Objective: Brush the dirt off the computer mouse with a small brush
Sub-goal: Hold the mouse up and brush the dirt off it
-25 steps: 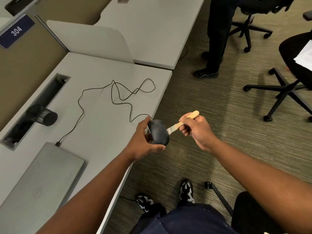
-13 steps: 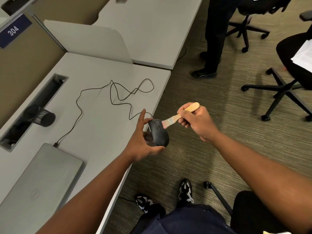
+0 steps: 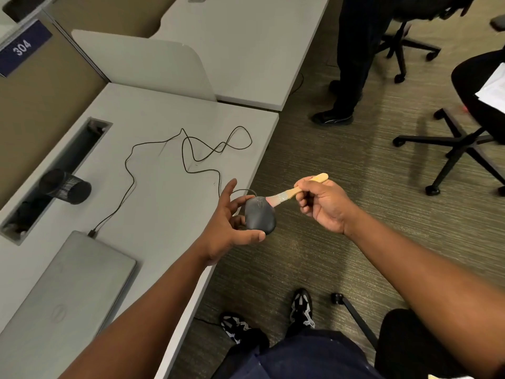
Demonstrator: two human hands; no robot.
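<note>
Grey carpet lay beside the white table [image 3: 164,203], where a mesh pen cup [image 3: 65,186] stood (contents hidden) near a closed laptop [image 3: 68,291]. Off the table's edge, the left hand [image 3: 226,225] cradled the black mouse [image 3: 259,216], thumb under it. The right hand [image 3: 325,205] pinched the small brush [image 3: 295,192], bristles on the mouse's front. Since half a second earlier, the left fingers had spread wider.
</note>
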